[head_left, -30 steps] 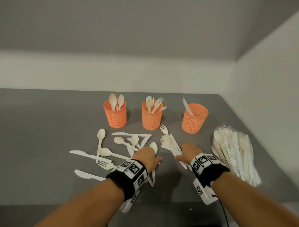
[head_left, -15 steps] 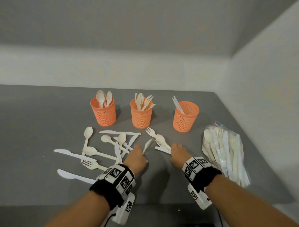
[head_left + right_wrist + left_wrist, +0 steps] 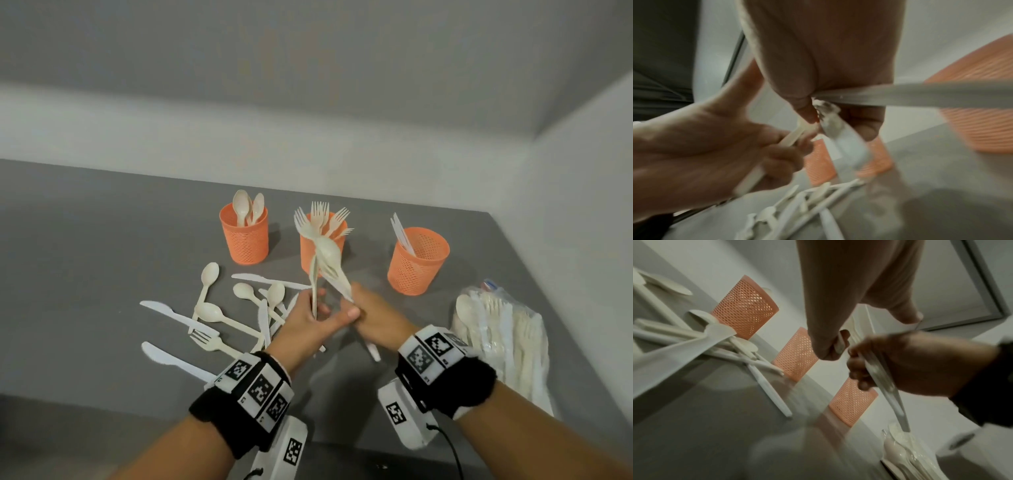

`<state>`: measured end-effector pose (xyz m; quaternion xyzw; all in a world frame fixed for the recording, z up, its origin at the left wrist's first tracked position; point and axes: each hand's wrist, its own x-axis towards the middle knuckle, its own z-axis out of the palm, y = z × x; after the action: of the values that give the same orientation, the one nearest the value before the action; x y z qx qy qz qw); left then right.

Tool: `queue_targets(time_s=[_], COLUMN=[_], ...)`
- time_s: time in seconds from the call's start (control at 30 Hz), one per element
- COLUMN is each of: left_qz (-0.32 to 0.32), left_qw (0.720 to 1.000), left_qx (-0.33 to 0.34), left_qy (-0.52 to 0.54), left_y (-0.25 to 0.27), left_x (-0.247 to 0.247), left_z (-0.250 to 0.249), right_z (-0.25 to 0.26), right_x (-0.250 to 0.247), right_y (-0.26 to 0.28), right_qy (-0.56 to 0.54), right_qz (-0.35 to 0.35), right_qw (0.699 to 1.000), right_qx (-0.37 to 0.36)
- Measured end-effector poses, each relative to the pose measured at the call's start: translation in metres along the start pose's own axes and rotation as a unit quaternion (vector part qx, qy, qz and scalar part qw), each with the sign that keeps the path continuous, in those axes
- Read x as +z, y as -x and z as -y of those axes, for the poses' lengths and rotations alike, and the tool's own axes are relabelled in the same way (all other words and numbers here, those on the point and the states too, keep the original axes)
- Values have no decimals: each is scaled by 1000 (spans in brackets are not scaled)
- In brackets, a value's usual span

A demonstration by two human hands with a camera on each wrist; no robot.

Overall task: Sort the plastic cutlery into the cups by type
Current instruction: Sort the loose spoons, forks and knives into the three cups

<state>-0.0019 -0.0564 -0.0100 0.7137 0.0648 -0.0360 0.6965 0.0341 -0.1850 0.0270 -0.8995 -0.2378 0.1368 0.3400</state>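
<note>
Both hands are raised over the grey table (image 3: 102, 240), in front of the middle cup. My left hand (image 3: 320, 310) grips the upright handle of a cream fork (image 3: 301, 221). My right hand (image 3: 359, 305) grips a bundle of cutlery (image 3: 330, 255) that includes a spoon, with a white handle sticking out below the fist. In the left wrist view, the left hand's fingers (image 3: 828, 347) curl round the handle, and the bundle (image 3: 885, 386) shows in the right hand. Three orange mesh cups stand in a row: spoon cup (image 3: 245, 240), fork cup (image 3: 306, 255), knife cup (image 3: 418, 263).
Several loose spoons, knives and a fork (image 3: 212, 342) lie scattered on the table left of my hands. A clear plastic bag of cutlery (image 3: 503, 342) lies at the right, near the side wall. The back wall runs behind the cups.
Both hands were low on the table gathering pieces. They have now lifted off it with cutlery gripped and come together in front of the fork cup.
</note>
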Motion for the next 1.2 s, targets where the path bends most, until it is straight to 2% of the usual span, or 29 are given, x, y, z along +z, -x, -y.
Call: queue_targets(time_s=[0.07, 0.13, 0.3, 0.37, 0.43, 0.47, 0.57, 0.67, 0.73, 0.9, 1.07, 1.2], left_qz=[-17, -52, -121, -125, -114, -106, -78, -49, -33, -24, -19, -11], left_qw=[999, 992, 980, 974, 969, 969, 980, 986, 988, 991, 991, 992], left_qx=[14, -20, -44, -49, -44, -41, -40, -44, -45, -63, -75, -74], left_qy=[43, 110, 153, 183, 217, 219, 176, 152, 144, 113, 113, 99], left_y=[-8, -20, -40, -46, -49, -49, -48, -47, -44, -42, -42, -43], left_x=[-5, -18, -71, -97, -122, -133, -154, -161, -164, -173, -170, -167], left_z=[-6, -13, -28, -29, -31, -30, -24, -19, -17, -10, -5, -3], right_z=[27, 42, 58, 58, 44, 37, 27, 30, 33, 29, 28, 28], right_x=[12, 25, 43, 45, 47, 52, 78, 102, 107, 96, 89, 83], right_y=[-10, -22, -47, -54, -64, -68, -79, -92, -102, -105, -95, -92], right_qy=[-55, -49, -52, -62, -22, 25, 193, 280, 280, 191, 178, 138], right_qz=[-18, -15, 48, 39, -13, -18, 46, 47, 32, 22, 29, -24], right_qw=[997, 996, 993, 996, 999, 997, 961, 925, 924, 946, 956, 969], right_qx=[-45, -73, -93, -55, 23, 74, 193, 251, 257, 263, 230, 202])
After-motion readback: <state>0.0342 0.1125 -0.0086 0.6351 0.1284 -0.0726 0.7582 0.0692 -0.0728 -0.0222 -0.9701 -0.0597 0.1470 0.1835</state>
